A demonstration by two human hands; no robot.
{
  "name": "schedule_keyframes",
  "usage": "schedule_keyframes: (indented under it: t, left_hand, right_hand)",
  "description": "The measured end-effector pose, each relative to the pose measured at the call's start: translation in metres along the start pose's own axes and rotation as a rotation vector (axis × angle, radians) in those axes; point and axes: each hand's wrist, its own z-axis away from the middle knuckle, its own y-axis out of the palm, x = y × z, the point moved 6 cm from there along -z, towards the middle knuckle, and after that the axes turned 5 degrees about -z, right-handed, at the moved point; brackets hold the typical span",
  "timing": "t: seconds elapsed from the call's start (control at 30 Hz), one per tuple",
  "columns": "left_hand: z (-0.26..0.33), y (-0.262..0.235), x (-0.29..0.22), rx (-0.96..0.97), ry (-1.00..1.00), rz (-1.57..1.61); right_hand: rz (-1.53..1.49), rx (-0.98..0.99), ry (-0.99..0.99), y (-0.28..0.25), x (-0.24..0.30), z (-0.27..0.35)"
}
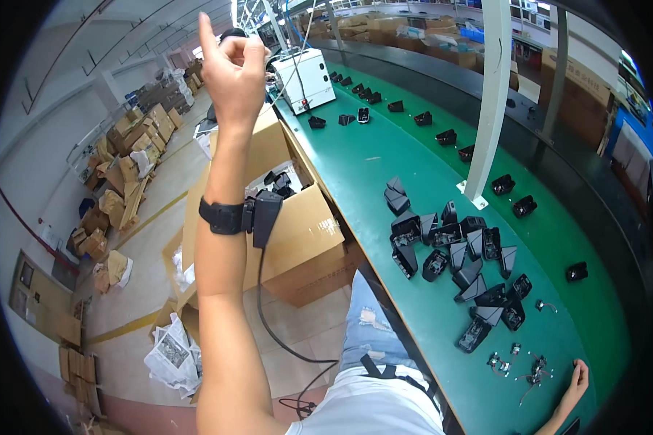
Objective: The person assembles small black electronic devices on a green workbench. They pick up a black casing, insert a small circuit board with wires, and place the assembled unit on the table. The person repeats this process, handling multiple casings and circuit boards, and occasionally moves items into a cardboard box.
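Observation:
My left hand is raised at the top left, one digit stretched upward and the others curved apart from it. No held thing shows in it. A black strap with a dark cabled device sits round my left forearm. At the lower right my right hand lies low over the green tabletop, fingers loosely bent, with nothing visible in it. Nearest to it are small wired electronic parts. Beyond them lies a pile of angular black plastic housings, some turned so their hollow insides show.
A row of black housings runs along a darker green strip. A white post rises from the table, and a white box-shaped machine stands farther off. Left of the table is an opened carton of black parts. Cardboard heaps the floor.

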Motion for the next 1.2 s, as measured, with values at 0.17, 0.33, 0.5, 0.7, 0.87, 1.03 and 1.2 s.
schedule_keyframes:
  t: [0.17, 0.33, 0.5, 0.7, 0.87, 1.03, 1.2]
  left_hand:
    - [0.004, 0.005, 0.044, 0.008, -0.064, -0.107]
    - [0.159, 0.083, 0.04, 0.572, -0.059, 0.076]
    - [0.307, 0.099, -0.013, 0.75, -0.093, 0.074]
    - [0.374, 0.106, -0.081, 0.781, -0.127, 0.086]
    - [0.38, 0.111, -0.082, 0.841, -0.176, -0.025]
    - [0.377, 0.112, -0.079, 0.743, -0.244, 0.022]
    - [0.379, 0.103, -0.072, 0.678, -0.248, 0.092]
  right_hand:
    - [0.042, 0.006, -0.006, 0.009, 0.008, -0.008]
    - [0.056, 0.017, -0.008, 0.009, 0.014, -0.011]
    - [0.052, -0.001, -0.027, 0.008, 0.014, -0.013]
    - [0.08, -0.014, -0.034, 0.007, 0.011, -0.012]
    - [0.079, -0.023, -0.04, 0.004, 0.001, -0.018]
    - [0.031, -0.05, -0.019, 0.002, -0.004, -0.019]
    - [-0.008, -0.061, -0.015, 0.012, 0.013, -0.017]
